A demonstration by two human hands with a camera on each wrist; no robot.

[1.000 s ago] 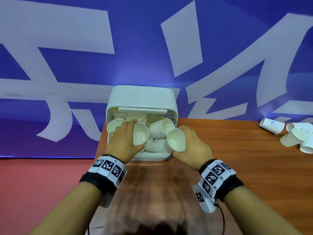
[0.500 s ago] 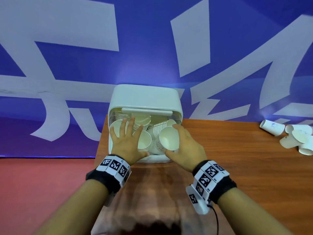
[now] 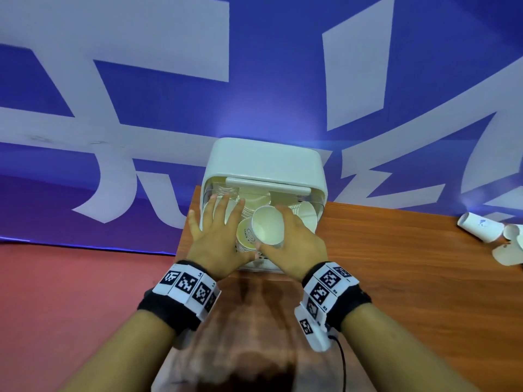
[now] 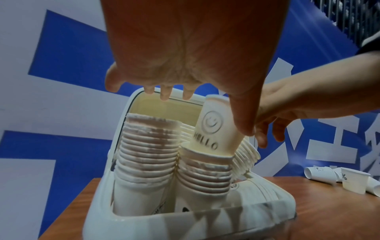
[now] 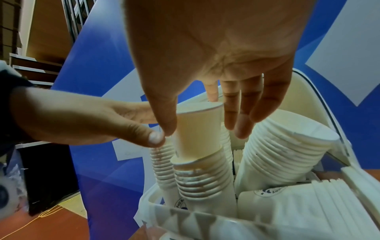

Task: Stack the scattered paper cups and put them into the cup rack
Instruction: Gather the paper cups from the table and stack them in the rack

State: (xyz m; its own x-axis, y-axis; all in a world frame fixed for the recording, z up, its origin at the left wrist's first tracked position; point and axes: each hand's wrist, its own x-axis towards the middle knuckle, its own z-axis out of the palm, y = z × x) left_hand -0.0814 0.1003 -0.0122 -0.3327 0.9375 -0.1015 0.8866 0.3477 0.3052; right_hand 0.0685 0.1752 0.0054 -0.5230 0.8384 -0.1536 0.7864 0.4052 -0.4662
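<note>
from the head view, over the near end of a brown wooden table (image 3: 396, 264): white plastic cup rack (image 3: 263, 159) with lid raised, holding several stacks of white paper cups. right hand (image 3: 294, 244) curled round a single white paper cup (image 3: 267, 224), its base partly seated in the middle stack (image 3: 245, 236). left hand (image 3: 218, 236) flat, fingers spread, holding nothing, resting over the left side of the rack. loose white paper cups (image 3: 481, 229) lying well apart at the far right of the table.

left wrist view: cup printed "hello" (image 4: 213, 128) tilted, only its lower part inside the stack (image 4: 203, 172); left thumb touching its side, fingers straight.

right wrist view: right thumb and fingers (image 5: 238, 113) pinching the cup (image 5: 197, 129) near its rim.

step in hand, by judgement: nesting one cup onto a stack in the rack. next move calls for pressing it straight down until seated, then fetching the scattered cups.
</note>
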